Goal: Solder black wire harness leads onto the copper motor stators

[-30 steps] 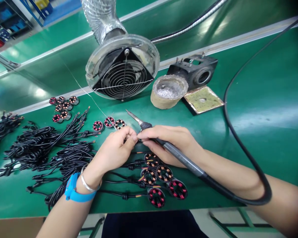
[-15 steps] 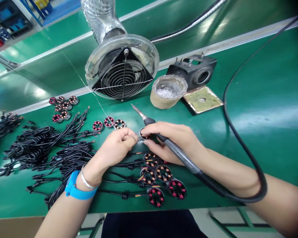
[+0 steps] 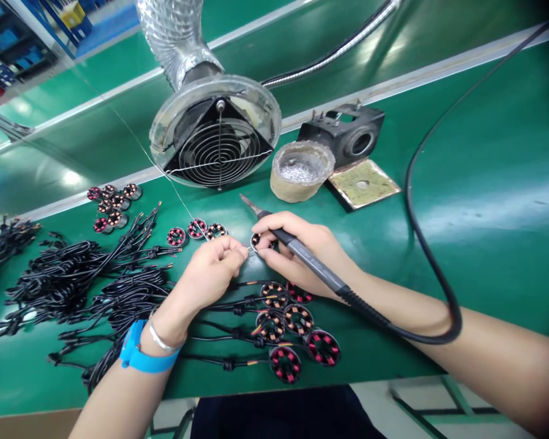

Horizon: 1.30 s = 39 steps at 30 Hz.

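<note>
My right hand [image 3: 308, 253] is closed around a soldering iron [image 3: 318, 271], its tip pointing up and left. The thumb and fingertips of that hand also hold a small ring-shaped motor stator [image 3: 255, 241] with copper windings, partly hidden by the fingers. Just left of it, my left hand [image 3: 213, 268] is closed in a pinch on a thin solder wire [image 3: 179, 196] that comes down from the upper left. Short thin ends stick out of the pinch toward the stator; whether they touch it I cannot tell.
Several wired stators [image 3: 285, 364] lie below my hands. Bundles of black cables [image 3: 57, 274] cover the left side. Behind stand a fume extractor fan [image 3: 219, 152], a round pot [image 3: 297, 189], an iron holder [image 3: 348, 137] and a yellowish sponge tray [image 3: 366, 183].
My right hand has turned slightly, so more of the stator's windings show. The iron's cable loop has swung left and up. The whole view has shifted a little.
</note>
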Each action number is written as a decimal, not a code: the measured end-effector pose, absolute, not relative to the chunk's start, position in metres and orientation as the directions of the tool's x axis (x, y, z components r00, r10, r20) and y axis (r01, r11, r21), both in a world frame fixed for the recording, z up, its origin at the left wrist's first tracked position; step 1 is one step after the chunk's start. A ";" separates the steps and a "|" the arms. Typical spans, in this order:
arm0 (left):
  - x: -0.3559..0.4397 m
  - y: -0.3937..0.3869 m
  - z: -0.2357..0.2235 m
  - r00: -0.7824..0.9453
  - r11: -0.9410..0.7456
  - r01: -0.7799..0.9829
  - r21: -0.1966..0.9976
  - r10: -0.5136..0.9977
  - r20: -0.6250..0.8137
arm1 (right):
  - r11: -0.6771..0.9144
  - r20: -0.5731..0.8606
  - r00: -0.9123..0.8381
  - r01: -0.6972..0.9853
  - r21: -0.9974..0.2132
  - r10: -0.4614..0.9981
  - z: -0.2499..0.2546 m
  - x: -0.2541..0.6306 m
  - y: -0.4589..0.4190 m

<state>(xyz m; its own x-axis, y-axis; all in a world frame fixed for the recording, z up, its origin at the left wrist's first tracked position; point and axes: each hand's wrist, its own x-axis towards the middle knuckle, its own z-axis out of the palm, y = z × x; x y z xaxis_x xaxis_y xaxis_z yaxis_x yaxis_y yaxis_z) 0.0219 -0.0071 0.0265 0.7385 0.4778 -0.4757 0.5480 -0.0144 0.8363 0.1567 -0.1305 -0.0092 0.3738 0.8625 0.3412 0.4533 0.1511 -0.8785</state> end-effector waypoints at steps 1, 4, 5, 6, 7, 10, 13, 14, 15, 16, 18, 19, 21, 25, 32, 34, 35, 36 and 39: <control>0.022 -0.007 0.026 0.736 -0.013 0.550 0.835 0.480 -0.477 | 0.154 0.352 0.377 0.463 -0.873 0.857 -0.009 0.156 -0.131; 0.022 -0.006 0.026 0.735 -0.010 0.553 0.833 0.476 -0.482 | 0.182 0.395 0.360 0.501 -0.846 0.845 -0.007 0.156 -0.131; 0.023 -0.006 0.026 0.737 -0.012 0.553 0.833 0.474 -0.482 | 0.192 0.413 0.358 0.515 -0.835 0.837 -0.006 0.156 -0.132; 0.023 -0.006 0.026 0.738 -0.013 0.554 0.833 0.471 -0.483 | 0.205 0.436 0.355 0.531 -0.822 0.827 -0.004 0.157 -0.133; 0.024 -0.005 0.026 0.740 -0.012 0.553 0.833 0.468 -0.484 | 0.220 0.461 0.352 0.548 -0.807 0.815 -0.001 0.157 -0.134; 0.025 -0.005 0.028 0.743 -0.008 0.552 0.833 0.457 -0.488 | 0.234 0.509 0.339 0.601 -0.764 0.791 0.007 0.161 -0.142; 0.026 -0.005 0.030 0.747 -0.007 0.556 0.831 0.443 -0.496 | 0.238 0.533 0.313 0.643 -0.728 0.786 0.016 0.167 -0.156; 0.026 -0.006 0.030 0.747 -0.006 0.558 0.830 0.439 -0.499 | 0.244 0.540 0.306 0.648 -0.722 0.784 0.019 0.169 -0.161; 0.027 -0.006 0.030 0.747 -0.002 0.559 0.829 0.436 -0.502 | 0.252 0.547 0.301 0.649 -0.718 0.781 0.021 0.170 -0.165; 0.027 -0.006 0.030 0.745 0.004 0.559 0.829 0.436 -0.505 | 0.257 0.549 0.301 0.646 -0.719 0.780 0.023 0.171 -0.168; 0.027 -0.006 0.030 0.740 0.015 0.560 0.828 0.439 -0.509 | 0.257 0.544 0.305 0.637 -0.726 0.782 0.026 0.171 -0.172; 0.027 -0.006 0.030 0.739 0.019 0.561 0.828 0.440 -0.511 | 0.259 0.544 0.306 0.634 -0.728 0.781 0.027 0.171 -0.173; 0.027 -0.006 0.030 0.738 0.020 0.563 0.826 0.437 -0.514 | 0.270 0.545 0.302 0.624 -0.733 0.782 0.027 0.170 -0.172; 0.026 -0.006 0.030 0.741 0.019 0.560 0.828 0.435 -0.511 | 0.284 0.543 0.298 0.606 -0.743 0.785 0.026 0.169 -0.169; 0.025 -0.006 0.030 0.741 0.007 0.566 0.825 0.434 -0.512 | 0.259 0.508 0.330 0.572 -0.778 0.796 0.022 0.167 -0.173; 0.026 -0.007 0.031 0.737 0.006 0.573 0.820 0.433 -0.518 | 0.259 0.512 0.367 0.555 -0.790 0.776 0.019 0.164 -0.174; 0.026 -0.007 0.031 0.736 0.006 0.574 0.819 0.434 -0.519 | 0.260 0.514 0.379 0.548 -0.795 0.770 0.018 0.164 -0.173; 0.027 -0.008 0.032 0.734 0.006 0.576 0.817 0.435 -0.521 | 0.262 0.513 0.381 0.544 -0.797 0.769 0.017 0.163 -0.173; 0.026 -0.008 0.032 0.731 0.005 0.579 0.815 0.440 -0.522 | 0.283 0.523 0.360 0.542 -0.791 0.773 0.016 0.163 -0.172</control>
